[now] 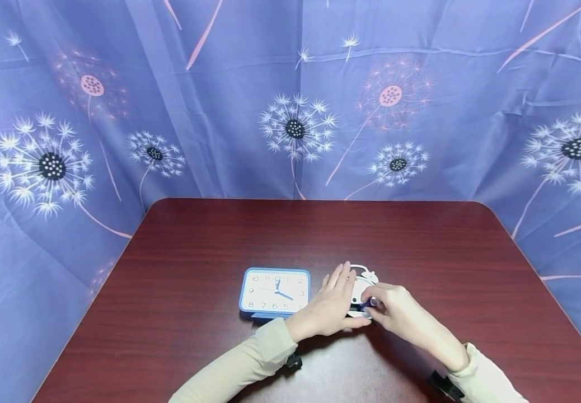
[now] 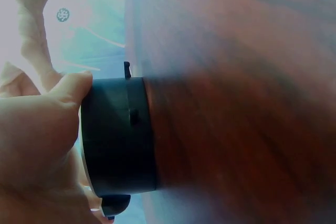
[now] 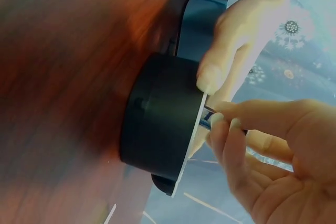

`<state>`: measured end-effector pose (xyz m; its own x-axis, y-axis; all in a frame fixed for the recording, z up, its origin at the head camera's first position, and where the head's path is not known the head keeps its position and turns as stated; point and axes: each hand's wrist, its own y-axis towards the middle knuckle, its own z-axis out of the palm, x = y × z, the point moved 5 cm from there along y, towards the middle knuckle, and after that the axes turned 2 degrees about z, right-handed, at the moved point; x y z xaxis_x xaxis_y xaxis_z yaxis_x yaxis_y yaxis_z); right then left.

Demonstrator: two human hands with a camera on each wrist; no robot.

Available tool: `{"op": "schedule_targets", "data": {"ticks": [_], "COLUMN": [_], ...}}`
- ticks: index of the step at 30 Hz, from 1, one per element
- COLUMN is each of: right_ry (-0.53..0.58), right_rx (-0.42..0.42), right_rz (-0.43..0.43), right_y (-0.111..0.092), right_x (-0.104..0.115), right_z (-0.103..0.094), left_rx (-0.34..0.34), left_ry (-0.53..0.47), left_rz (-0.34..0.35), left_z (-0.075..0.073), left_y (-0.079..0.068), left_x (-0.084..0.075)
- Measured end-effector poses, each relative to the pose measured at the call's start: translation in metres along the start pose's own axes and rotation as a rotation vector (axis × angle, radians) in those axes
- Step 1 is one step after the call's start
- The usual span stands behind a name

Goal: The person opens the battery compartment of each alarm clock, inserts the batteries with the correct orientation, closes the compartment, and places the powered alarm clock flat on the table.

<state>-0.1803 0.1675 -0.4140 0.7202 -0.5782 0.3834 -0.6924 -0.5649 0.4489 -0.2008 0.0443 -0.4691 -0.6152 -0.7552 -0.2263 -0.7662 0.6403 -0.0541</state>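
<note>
A white alarm clock (image 1: 359, 286) with a top handle and rounded bells lies on the table between both hands. Its round side (image 2: 116, 140) looks dark in the wrist views. Across its left part rests my left hand (image 1: 327, 309), fingers straight, with the thumb at the near edge. My right hand (image 1: 405, 314) pinches a small dark blue piece (image 3: 206, 122) between thumb and fingers, right at the clock's pale upper surface. Most of that piece is hidden by the fingertips, so I cannot tell its kind.
A blue rectangular clock (image 1: 275, 291) with a white numbered dial lies left of my left hand. Beneath everything is a dark red wooden table (image 1: 210, 235). A blue curtain (image 1: 230, 112) with dandelion prints hangs behind the table and along its sides.
</note>
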Motion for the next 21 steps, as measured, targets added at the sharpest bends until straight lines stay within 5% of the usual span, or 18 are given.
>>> {"op": "schedule_targets", "data": {"ticks": [4,9,21], "right_ry": [0.022,-0.030,-0.034], "right_rx": [-0.060,-0.040,0.093], "right_rz": [-0.041,-0.023,0.269], "right_y": [0.000,0.001,0.002], "right_x": [0.003,0.002,-0.011], "right_z": [0.002,0.005,0.000], "left_rx": [-0.004,-0.011,-0.016], "left_ry": [0.002,-0.001,-0.018], "left_rz": [-0.003,-0.003,-0.002], "left_z": [0.001,0.002,0.001], "left_y": [0.001,0.002,0.001], "left_x": [0.001,0.001,0.001]}}
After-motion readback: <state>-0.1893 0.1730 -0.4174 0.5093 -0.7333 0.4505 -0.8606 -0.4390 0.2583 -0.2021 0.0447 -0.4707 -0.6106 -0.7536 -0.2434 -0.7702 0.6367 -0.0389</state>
